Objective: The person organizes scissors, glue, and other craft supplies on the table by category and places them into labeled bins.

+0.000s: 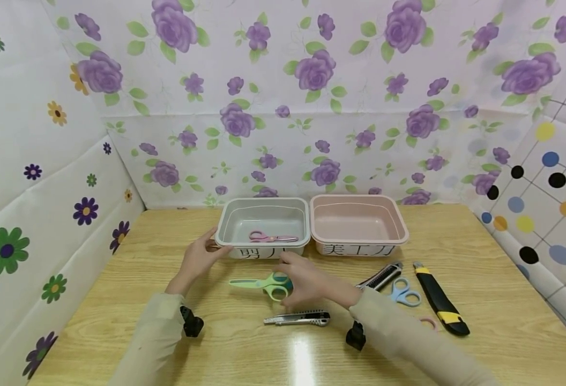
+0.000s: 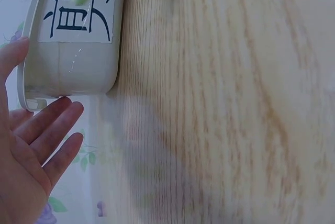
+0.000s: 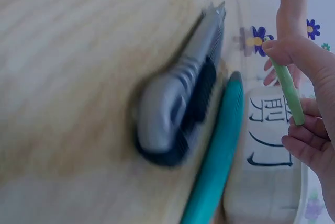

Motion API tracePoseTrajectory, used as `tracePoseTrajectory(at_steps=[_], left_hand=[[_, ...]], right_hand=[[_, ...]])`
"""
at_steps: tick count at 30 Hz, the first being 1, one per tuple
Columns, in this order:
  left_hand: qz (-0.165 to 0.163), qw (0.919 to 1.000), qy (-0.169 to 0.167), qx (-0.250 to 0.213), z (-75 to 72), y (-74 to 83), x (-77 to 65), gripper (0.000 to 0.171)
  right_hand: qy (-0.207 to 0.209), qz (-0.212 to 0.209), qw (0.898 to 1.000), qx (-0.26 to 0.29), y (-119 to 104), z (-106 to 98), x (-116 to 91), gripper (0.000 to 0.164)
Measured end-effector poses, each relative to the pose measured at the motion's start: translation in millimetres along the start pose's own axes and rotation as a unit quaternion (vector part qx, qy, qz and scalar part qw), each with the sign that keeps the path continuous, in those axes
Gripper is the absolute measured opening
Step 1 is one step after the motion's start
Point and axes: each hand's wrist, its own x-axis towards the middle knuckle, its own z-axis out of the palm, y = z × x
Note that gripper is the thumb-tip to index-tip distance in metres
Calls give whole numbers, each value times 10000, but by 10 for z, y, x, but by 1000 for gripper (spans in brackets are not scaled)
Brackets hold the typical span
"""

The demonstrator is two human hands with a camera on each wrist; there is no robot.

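Green-handled scissors (image 1: 251, 283) hang in my right hand (image 1: 302, 279), which pinches a handle between thumb and fingers, blades toward the left. Beneath them a slim teal object (image 3: 220, 148) lies on the table, partly covered in the head view. Close by, nearer the front, is a silver utility knife (image 1: 296, 318). My left hand (image 1: 198, 261) holds the front left corner of the grey bin (image 1: 263, 200), thumb at the rim and fingers along the side. Inside that bin lie pink scissors (image 1: 273, 238). A label with black characters marks its front.
A pink bin (image 1: 360, 198) stands against the grey bin's right side, also labelled. On the right lie a black-and-silver utility knife (image 1: 384, 275), blue-handled scissors (image 1: 403, 293) and a large yellow-and-black utility knife (image 1: 439, 300). A pink handle (image 1: 428, 322) shows beside my right sleeve.
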Motion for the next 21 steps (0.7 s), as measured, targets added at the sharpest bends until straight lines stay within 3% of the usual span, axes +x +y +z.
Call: tracePoseTrajectory(at_steps=[12, 21], left_hand=[[59, 10000, -1, 44, 14, -3, -6, 77], [93, 9999, 27, 107, 8, 2, -5, 76]], right_hand=[[60, 82, 9999, -134, 117, -208, -13, 63], [245, -193, 9993, -185, 136, -374, 103, 62]])
